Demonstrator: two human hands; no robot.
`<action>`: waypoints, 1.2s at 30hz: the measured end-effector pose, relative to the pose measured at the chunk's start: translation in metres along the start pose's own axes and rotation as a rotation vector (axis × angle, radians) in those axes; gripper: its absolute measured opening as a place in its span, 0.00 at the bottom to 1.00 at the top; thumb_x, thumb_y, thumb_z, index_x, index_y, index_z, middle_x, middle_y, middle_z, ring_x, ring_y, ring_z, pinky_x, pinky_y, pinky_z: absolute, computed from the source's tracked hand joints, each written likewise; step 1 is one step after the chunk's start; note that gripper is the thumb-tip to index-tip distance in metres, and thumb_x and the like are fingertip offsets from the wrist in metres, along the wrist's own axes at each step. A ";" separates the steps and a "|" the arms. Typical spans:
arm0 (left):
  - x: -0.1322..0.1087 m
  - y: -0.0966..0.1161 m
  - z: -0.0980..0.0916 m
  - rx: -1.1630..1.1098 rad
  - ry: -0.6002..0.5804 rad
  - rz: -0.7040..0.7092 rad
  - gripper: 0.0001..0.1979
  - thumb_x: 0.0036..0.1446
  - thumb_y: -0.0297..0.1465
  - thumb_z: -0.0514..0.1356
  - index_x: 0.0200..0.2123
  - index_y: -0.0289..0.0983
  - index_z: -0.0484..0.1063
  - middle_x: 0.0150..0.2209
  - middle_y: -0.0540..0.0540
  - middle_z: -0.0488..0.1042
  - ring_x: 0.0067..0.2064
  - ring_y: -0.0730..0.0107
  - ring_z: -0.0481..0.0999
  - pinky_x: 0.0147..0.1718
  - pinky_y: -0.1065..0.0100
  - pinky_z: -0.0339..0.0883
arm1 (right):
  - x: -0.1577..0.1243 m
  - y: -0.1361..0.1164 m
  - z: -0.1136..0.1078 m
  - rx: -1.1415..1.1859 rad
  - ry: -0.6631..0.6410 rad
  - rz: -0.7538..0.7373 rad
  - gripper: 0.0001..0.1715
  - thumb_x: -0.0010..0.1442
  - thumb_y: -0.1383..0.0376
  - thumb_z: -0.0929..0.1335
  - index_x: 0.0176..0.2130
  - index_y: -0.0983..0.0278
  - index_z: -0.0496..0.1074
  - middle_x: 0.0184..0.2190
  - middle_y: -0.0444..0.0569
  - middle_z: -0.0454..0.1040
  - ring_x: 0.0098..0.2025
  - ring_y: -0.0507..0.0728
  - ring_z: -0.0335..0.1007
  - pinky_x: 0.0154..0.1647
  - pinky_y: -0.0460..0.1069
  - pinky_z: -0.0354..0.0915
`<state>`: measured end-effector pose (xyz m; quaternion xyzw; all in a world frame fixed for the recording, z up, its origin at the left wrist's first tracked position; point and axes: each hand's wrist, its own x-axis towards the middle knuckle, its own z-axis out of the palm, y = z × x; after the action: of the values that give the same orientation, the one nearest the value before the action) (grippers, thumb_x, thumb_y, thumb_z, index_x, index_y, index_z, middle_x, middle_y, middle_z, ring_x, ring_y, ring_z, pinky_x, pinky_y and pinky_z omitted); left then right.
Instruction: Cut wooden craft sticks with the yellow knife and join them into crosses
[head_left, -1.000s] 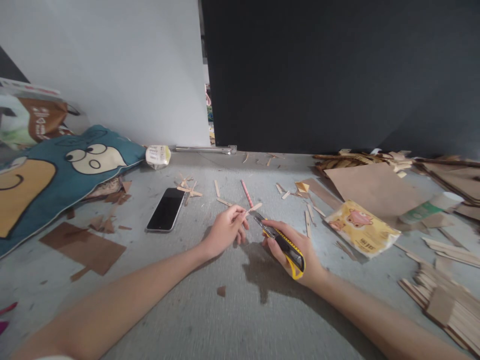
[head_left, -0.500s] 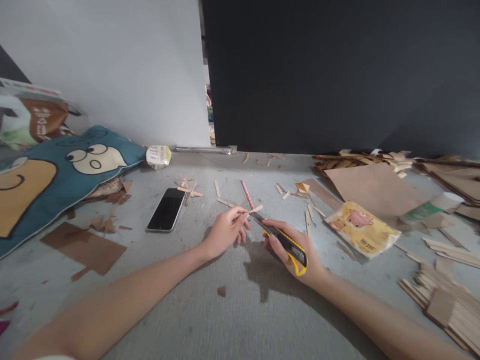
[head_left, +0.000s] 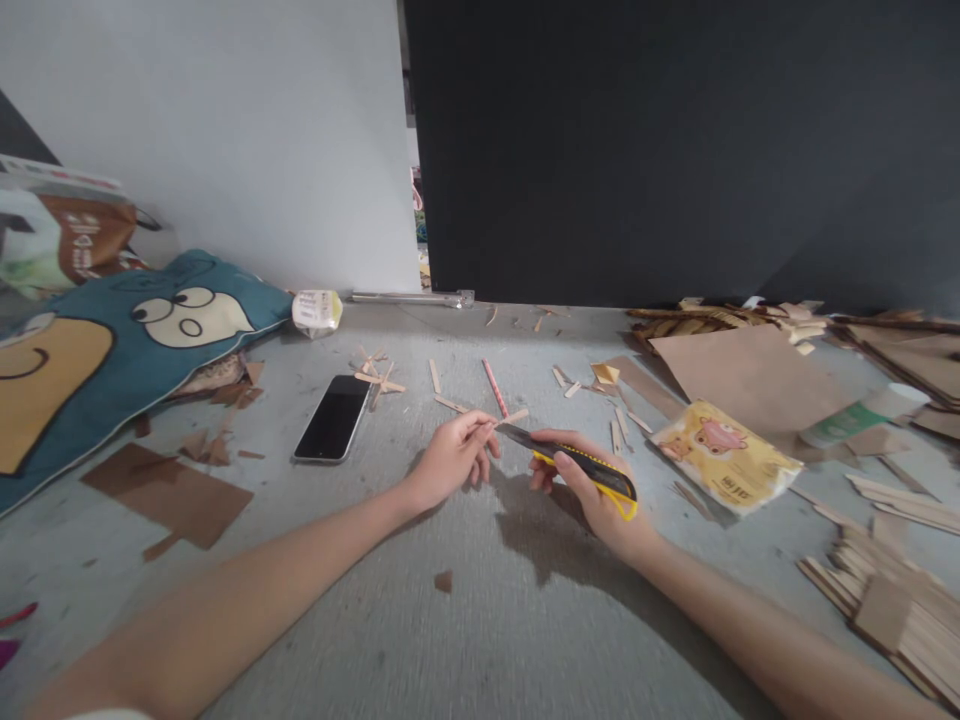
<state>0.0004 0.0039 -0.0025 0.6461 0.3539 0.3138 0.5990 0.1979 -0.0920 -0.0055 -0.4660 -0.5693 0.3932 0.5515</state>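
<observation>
Between the thumb and fingers of my left hand [head_left: 459, 455] is one end of a small wooden stick [head_left: 516, 415], its free end pointing right. My right hand [head_left: 592, 485] is wrapped round a black and yellow utility knife [head_left: 585, 463]. The knife's blade points left and lies at or very near the stick by my left fingertips; whether it touches cannot be made out. Just beyond the stick, a red and white striped straw [head_left: 493, 386] lies on the grey table [head_left: 360, 620].
A phone [head_left: 331, 420] and crossed wooden sticks [head_left: 382, 380] lie left of my hands. To the right are a yellow packet [head_left: 726, 458], brown cardboard [head_left: 750, 375], a green and white tube [head_left: 862, 415] and stacked wooden strips [head_left: 892, 610]. A blue cushion [head_left: 150, 350] sits far left.
My right hand has shifted slightly right, and the knife now lies flatter, its handle end swung up and to the right. My left hand has hardly moved and still pinches the stick.
</observation>
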 end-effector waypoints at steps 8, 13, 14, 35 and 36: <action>-0.001 0.002 0.001 -0.037 0.025 -0.013 0.16 0.68 0.45 0.57 0.44 0.37 0.68 0.31 0.51 0.74 0.19 0.79 0.72 0.15 0.75 0.60 | -0.002 -0.002 0.002 -0.039 0.037 -0.047 0.23 0.69 0.48 0.69 0.52 0.60 0.76 0.31 0.48 0.81 0.31 0.55 0.79 0.33 0.49 0.75; -0.002 0.004 0.001 -0.051 0.039 -0.022 0.17 0.68 0.44 0.58 0.47 0.36 0.70 0.30 0.51 0.74 0.19 0.78 0.71 0.15 0.76 0.60 | -0.002 -0.001 0.003 -0.054 0.059 -0.032 0.23 0.69 0.48 0.69 0.53 0.61 0.75 0.33 0.49 0.81 0.32 0.55 0.80 0.32 0.49 0.75; -0.002 0.004 0.001 -0.053 0.040 -0.020 0.17 0.68 0.43 0.58 0.49 0.36 0.70 0.29 0.51 0.73 0.18 0.78 0.71 0.15 0.75 0.60 | -0.002 -0.001 0.003 -0.060 0.055 -0.034 0.23 0.69 0.48 0.68 0.53 0.61 0.75 0.33 0.49 0.81 0.32 0.55 0.79 0.31 0.49 0.75; -0.004 0.004 0.002 0.038 0.111 0.018 0.13 0.64 0.41 0.60 0.42 0.37 0.66 0.32 0.49 0.77 0.20 0.76 0.73 0.18 0.73 0.62 | -0.006 0.000 -0.001 -0.452 0.076 -0.237 0.22 0.69 0.56 0.68 0.59 0.58 0.67 0.32 0.46 0.80 0.27 0.54 0.76 0.31 0.49 0.73; -0.004 0.004 0.002 0.071 0.101 0.017 0.12 0.65 0.40 0.60 0.41 0.37 0.67 0.32 0.48 0.77 0.20 0.76 0.73 0.18 0.73 0.61 | -0.006 0.000 -0.003 -0.497 0.083 -0.251 0.20 0.68 0.57 0.68 0.57 0.58 0.69 0.31 0.46 0.79 0.26 0.54 0.75 0.30 0.48 0.73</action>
<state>0.0000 -0.0003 0.0018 0.6534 0.3891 0.3384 0.5542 0.2002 -0.0977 -0.0064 -0.5286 -0.6783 0.1508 0.4876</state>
